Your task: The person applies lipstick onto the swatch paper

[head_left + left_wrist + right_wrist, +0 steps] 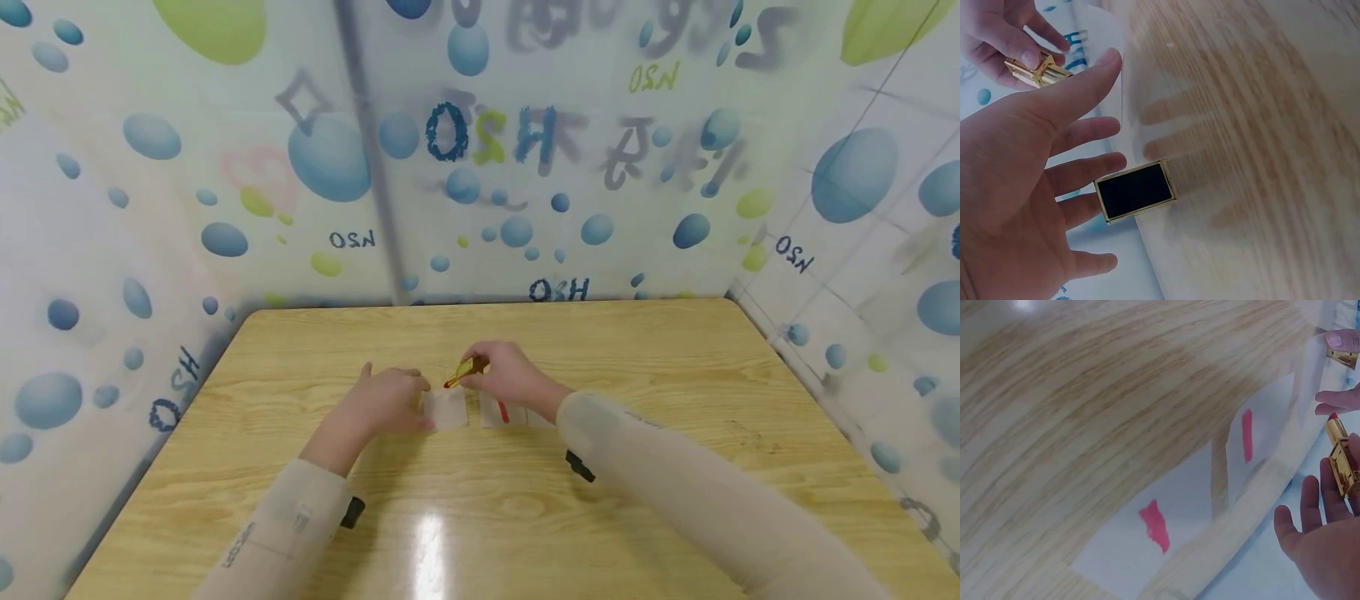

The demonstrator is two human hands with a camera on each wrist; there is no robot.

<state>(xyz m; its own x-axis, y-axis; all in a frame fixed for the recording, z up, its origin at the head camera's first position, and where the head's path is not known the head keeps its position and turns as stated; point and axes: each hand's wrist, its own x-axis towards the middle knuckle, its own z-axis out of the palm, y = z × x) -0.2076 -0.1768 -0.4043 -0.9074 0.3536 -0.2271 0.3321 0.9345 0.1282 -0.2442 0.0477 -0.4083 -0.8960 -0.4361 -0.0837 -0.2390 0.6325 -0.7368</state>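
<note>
My right hand [513,375] pinches a gold lipstick [472,367], its red tip pointing down toward the left, above the top edge of a white paper piece [447,410]. The right wrist view shows the lipstick's red bullet [1332,417] exposed. My left hand [386,402] is at that paper's left edge, its fingers extended. In the left wrist view, a gold-rimmed case with a black face [1135,190], perhaps the lipstick cap, is against the left ring finger; whether it is held, I cannot tell.
Two more white papers lie to the right on the wooden table [480,517]: one bears a straight red stripe [1247,436], the other an uneven red blotch [1156,526]. Patterned walls [480,217] enclose the table's back and sides. A dark wrist device [352,512] sits at the left cuff.
</note>
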